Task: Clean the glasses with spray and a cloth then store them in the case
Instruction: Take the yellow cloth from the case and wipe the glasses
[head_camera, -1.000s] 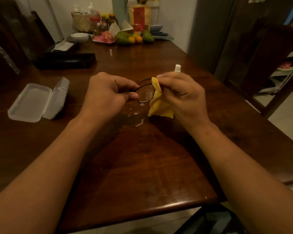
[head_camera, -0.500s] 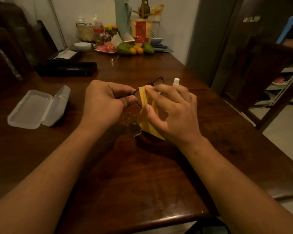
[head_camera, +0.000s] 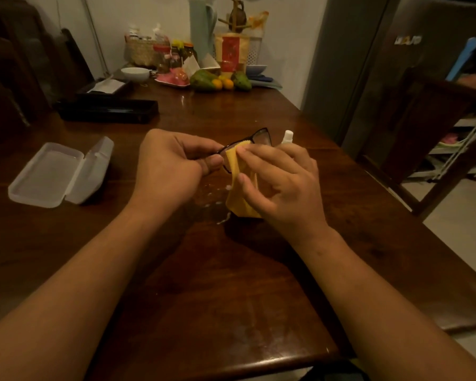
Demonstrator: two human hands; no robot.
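Both hands grip: left hand [head_camera: 171, 163] pinches the glasses [head_camera: 261, 137] by the frame end above the table [head_camera: 231, 284], right hand [head_camera: 283, 182] pinches the yellow cloth [head_camera: 232, 163] over one lens. Cloth has shifted off the other lens, now bare; wiping continues, and the open case [head_camera: 58, 174] waits on the left.

The glasses [head_camera: 262, 135] have a thin black frame, and the cloth [head_camera: 238, 200] against them is plain bright yellow. The spray bottle [head_camera: 287, 136] shows a white top. The case [head_camera: 52, 174] is frosted, translucent white. The bench [head_camera: 231, 298] is dark reddish-brown wood, glossy, with faint lengthwise grain. On it a long box [head_camera: 107, 111] is black, one bowl [head_camera: 135, 73] is white and a second bowl [head_camera: 256, 69] is pale blue. At the far end the large fruits [head_camera: 202, 79] are green, the small round fruits [head_camera: 227, 83] orange, and a heap [head_camera: 173, 77] pink. A basket [head_camera: 140, 52] is woven tan, a packet [head_camera: 231, 52] red on gold, a jug [head_camera: 202, 23] pale teal. The chair [head_camera: 434, 111] is dark brown.
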